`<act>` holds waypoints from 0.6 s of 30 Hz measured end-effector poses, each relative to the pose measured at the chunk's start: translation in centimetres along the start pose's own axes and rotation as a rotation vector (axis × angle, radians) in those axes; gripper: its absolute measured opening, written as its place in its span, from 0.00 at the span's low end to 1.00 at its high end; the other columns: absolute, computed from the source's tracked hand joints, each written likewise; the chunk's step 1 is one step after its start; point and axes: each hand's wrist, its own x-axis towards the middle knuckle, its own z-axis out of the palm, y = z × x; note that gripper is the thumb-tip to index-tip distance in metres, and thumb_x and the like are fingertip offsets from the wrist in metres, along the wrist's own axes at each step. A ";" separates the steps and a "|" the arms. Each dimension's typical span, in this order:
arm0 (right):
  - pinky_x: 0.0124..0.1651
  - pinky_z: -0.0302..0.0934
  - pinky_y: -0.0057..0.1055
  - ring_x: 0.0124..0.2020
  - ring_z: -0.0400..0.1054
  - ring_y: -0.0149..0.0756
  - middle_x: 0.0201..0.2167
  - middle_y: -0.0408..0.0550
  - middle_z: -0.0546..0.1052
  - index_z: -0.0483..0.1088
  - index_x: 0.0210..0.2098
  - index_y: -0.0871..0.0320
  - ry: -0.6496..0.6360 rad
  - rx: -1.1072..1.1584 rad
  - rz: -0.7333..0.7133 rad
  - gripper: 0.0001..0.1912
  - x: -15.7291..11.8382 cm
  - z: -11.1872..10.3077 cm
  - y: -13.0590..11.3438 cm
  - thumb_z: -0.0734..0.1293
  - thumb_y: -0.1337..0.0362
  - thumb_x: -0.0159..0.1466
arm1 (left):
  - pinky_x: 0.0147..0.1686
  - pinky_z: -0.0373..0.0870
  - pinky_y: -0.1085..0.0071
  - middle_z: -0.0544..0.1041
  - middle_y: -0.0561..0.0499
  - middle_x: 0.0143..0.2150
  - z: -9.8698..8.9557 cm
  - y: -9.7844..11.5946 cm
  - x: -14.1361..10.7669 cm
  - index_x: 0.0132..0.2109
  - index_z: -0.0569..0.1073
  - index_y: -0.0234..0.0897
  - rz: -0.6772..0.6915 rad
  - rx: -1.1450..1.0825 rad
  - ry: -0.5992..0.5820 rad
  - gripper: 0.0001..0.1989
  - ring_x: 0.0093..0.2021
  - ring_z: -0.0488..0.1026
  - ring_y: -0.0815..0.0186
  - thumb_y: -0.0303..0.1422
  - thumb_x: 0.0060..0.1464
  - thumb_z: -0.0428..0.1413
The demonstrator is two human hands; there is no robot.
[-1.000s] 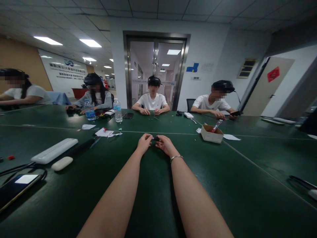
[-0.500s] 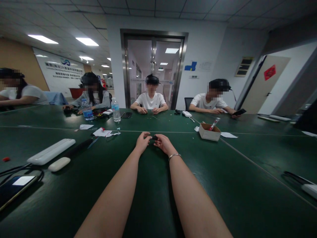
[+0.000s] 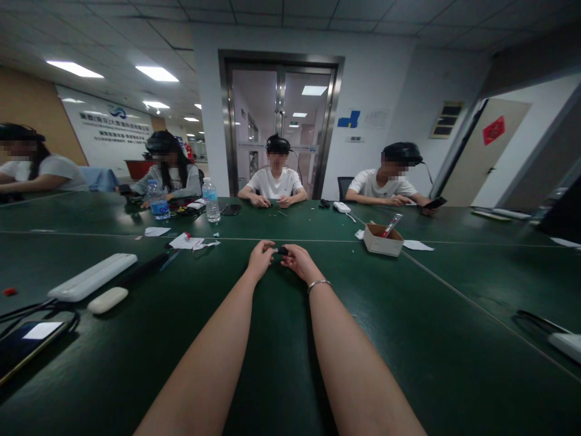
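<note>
Person's R hand (image 3: pixel 298 262) pinches a small blk item (image 3: pixel 283 251) w/ a silvery end, mid-scene btwn both hands over the green table (image 3: pixel 281 363); L hand (image 3: pixel 261 261) has fingers curled narrow at that end, but can't tell if they grip it or just touch. Near L lie a phone (image 3: pixel 29 348), a white rounded item (image 3: pixel 108 301) & a long white case (image 3: pixel 93 277), w/ 2 bottles (image 3: pixel 211 201) far L. An open box (image 3: pixel 382 245) is far R, & 4 people (image 3: pixel 276 181) sit along the far side.
</note>
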 end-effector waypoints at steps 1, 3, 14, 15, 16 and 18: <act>0.24 0.67 0.27 0.15 0.60 0.23 0.16 0.39 0.65 0.67 0.29 0.61 0.002 -0.001 0.003 0.02 -0.1 0.1 -0.1 0.65 0.69 0.56 | 0.19 0.62 0.80 0.69 0.50 0.36 0.0 0.0 0.0 0.43 0.68 0.35 0.001 -0.005 0.008 0.12 0.24 0.66 0.76 0.28 0.48 0.49; 0.24 0.67 0.27 0.15 0.59 0.23 0.16 0.39 0.65 0.67 0.29 0.61 0.004 -0.002 0.007 0.02 -0.2 0.2 -0.2 0.65 0.69 0.57 | 0.19 0.62 0.80 0.69 0.51 0.35 0.0 -0.1 0.0 0.42 0.68 0.35 0.004 -0.011 0.015 0.12 0.23 0.65 0.76 0.27 0.48 0.49; 0.25 0.68 0.27 0.15 0.60 0.23 0.16 0.39 0.65 0.68 0.29 0.61 -0.020 0.008 -0.004 0.03 0.2 -0.3 0.2 0.67 0.68 0.56 | 0.19 0.62 0.79 0.70 0.51 0.33 0.0 -0.8 0.5 0.40 0.69 0.36 -0.009 0.008 0.018 0.10 0.22 0.65 0.75 0.34 0.51 0.50; 0.25 0.68 0.27 0.15 0.60 0.23 0.16 0.39 0.65 0.68 0.29 0.61 -0.020 0.007 -0.006 0.03 0.3 -0.3 0.3 0.67 0.68 0.56 | 0.19 0.62 0.79 0.70 0.51 0.32 0.0 -0.8 0.5 0.40 0.69 0.36 -0.008 0.009 0.014 0.10 0.22 0.65 0.75 0.34 0.51 0.50; 0.25 0.68 0.27 0.15 0.59 0.23 0.16 0.39 0.65 0.68 0.29 0.61 -0.019 0.006 -0.006 0.03 0.3 -0.3 0.3 0.67 0.67 0.56 | 0.19 0.62 0.79 0.69 0.51 0.32 0.0 -0.8 0.5 0.40 0.69 0.36 -0.009 0.012 0.009 0.10 0.22 0.65 0.75 0.34 0.52 0.49; 0.25 0.67 0.27 0.15 0.59 0.23 0.16 0.39 0.65 0.68 0.29 0.61 -0.017 0.003 -0.003 0.03 0.4 -0.3 0.3 0.67 0.67 0.56 | 0.19 0.62 0.79 0.69 0.51 0.31 0.0 -0.7 0.4 0.40 0.69 0.36 -0.016 0.019 -0.001 0.11 0.22 0.65 0.75 0.35 0.52 0.49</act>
